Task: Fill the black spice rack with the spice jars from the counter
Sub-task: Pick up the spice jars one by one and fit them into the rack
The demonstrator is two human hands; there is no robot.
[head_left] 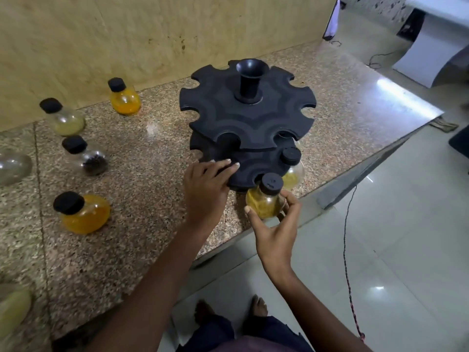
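The black two-tier spice rack (247,115) stands on the granite counter (142,189) near its front edge. My left hand (206,191) rests on the lower tier's rim with straight fingers. My right hand (275,224) grips a round jar of yellow-brown spice (265,199) with a black cap, its neck at a front slot of the lower tier. Another jar with pale yellow powder (294,168) hangs in the slot to its right. On the counter at left stand an orange jar (124,97), a pale jar (63,118), a dark-spice jar (86,156) and a second orange jar (81,212).
An empty-looking glass jar (12,166) and a pale green one (14,308) sit at the far left edge. A tan wall (127,34) backs the counter. Tiled floor (393,237) lies to the right, with a dangling cord (346,250). My feet (231,308) show below.
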